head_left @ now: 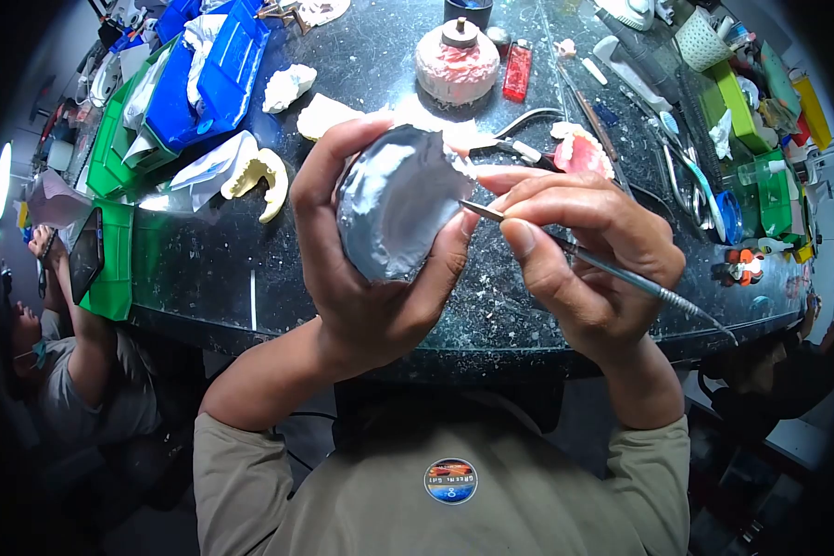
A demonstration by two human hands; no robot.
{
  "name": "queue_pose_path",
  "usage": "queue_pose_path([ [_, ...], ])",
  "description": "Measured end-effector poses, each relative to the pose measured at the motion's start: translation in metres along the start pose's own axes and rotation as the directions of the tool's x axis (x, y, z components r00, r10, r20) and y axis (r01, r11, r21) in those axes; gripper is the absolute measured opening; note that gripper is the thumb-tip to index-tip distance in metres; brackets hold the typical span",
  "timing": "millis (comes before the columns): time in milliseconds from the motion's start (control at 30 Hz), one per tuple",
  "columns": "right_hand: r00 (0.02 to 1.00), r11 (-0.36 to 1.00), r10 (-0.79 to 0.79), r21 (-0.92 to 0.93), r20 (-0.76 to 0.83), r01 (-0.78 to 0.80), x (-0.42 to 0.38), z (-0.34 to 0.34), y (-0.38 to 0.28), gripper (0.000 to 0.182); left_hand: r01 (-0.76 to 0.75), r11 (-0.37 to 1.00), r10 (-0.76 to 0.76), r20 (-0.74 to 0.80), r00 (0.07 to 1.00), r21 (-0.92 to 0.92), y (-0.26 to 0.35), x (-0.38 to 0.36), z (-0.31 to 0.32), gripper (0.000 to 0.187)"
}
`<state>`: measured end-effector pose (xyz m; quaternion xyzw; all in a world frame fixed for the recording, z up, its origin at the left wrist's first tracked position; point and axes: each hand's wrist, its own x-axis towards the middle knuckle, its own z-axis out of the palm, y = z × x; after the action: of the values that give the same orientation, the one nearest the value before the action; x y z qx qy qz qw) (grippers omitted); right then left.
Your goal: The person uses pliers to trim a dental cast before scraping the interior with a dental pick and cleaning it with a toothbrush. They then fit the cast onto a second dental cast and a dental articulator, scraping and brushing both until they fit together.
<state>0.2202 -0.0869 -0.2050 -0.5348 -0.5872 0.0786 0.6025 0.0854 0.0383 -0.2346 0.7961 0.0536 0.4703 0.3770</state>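
My left hand [380, 269] is wrapped round a shiny grey, round piece [389, 204] with a rough, whitish rim, raised above the bench. Its thumb presses near the lower right edge. In my right hand [593, 250] a slim metal dental carver [612, 269] is pinched between thumb and fingers. The carver's tip meets the piece's right edge, close to my left thumb. The tool's thin, curved other end points down to the right. Behind my right hand lies a pink and white denture-like model [581, 151].
A spirit-burner-like pot [458, 65] and a red lighter [518, 72] stand at the back. Left are blue bins [227, 65], a green bin [111, 250] and a cream dental cast [258, 181]. Tools [695, 181] lie right. A person [83, 361] sits left, another [788, 371] right.
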Motion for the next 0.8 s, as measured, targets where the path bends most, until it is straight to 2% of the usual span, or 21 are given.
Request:
queue_pose_path([
  [100, 0.999, 0.999, 0.049, 0.007, -0.018, -0.049, 0.000, 0.000, -0.004, 0.012, 0.019, 0.996, -0.020, 0.010, 1.000, 0.088, 0.005, 0.001, -0.002, 0.075],
  [200, 1.000, 1.000, -0.015, 0.020, 0.004, 0.015, -0.001, -0.001, 0.001, 0.012, 0.051, 0.998, -0.052, 0.015, 0.999, 0.048, 0.001, 0.000, -0.004, 0.075],
  [267, 1.000, 1.000, 0.002, 0.014, 0.002, -0.002, 0.000, -0.001, 0.000, 0.012, 0.059, 0.996, -0.060, 0.026, 0.998, 0.068, 0.007, 0.004, -0.006, 0.075],
  [333, 1.000, 1.000, 0.009, 0.011, 0.000, -0.009, 0.000, -0.001, -0.001, 0.012, 0.109, 0.994, -0.109, 0.032, 0.994, 0.003, 0.010, 0.006, -0.005, 0.076],
  [433, 1.000, 1.000, 0.004, 0.006, -0.009, -0.004, 0.000, -0.001, -0.002, 0.011, 0.234, 0.948, -0.230, 0.046, 0.972, -0.214, 0.010, 0.005, -0.002, 0.076],
  [600, 1.000, 1.000, 0.026, 0.007, -0.006, -0.026, 0.000, -0.004, -0.003, 0.011, 0.374, 0.817, -0.371, 0.097, 0.924, -0.438, 0.013, 0.005, 0.000, 0.078],
  [700, 0.993, 0.992, -0.112, -0.070, -0.038, 0.109, 0.004, -0.009, 0.006, 0.019, 0.468, 0.729, -0.468, 0.135, 0.873, -0.499, 0.016, 0.006, 0.001, 0.080],
  [800, 0.986, 0.969, -0.169, -0.182, 0.011, 0.168, 0.006, -0.008, 0.006, 0.032, 0.415, 0.768, -0.400, 0.140, 0.906, -0.487, 0.012, 0.009, 0.001, 0.081],
])
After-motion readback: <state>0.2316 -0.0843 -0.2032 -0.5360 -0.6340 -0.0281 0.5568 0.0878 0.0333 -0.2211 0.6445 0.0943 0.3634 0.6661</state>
